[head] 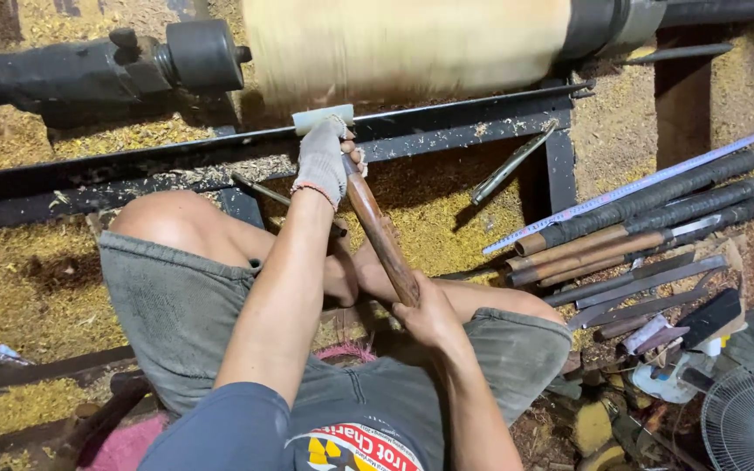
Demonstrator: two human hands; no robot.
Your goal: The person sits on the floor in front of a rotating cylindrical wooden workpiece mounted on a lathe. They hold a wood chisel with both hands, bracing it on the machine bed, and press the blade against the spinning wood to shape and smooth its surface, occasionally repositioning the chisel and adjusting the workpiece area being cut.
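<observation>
The gloved left hand (323, 159) is closed around the front of a wooden-handled chisel (381, 237), pressing it onto the black tool rest (447, 126) just below the blurred pale workpiece (403, 44) on the lathe. The chisel's handle slants down and rightward from that glove into the bare right hand (429, 316), which grips its rear end above the knee. Further right, spare tools (647, 222) lie side by side on the sawdust

Floor (37, 288): covered in yellow sawdust and wood shavings. Black metal rail (447, 126) lies across it, shavings heaped on top. Loose metal rod (514, 161) leans off the rail. Right side: row of long-handled turning tools (647, 222) laid side by side, a measuring tape strip (639, 187) across them. White fan (752, 419) at lower right corner.
</observation>
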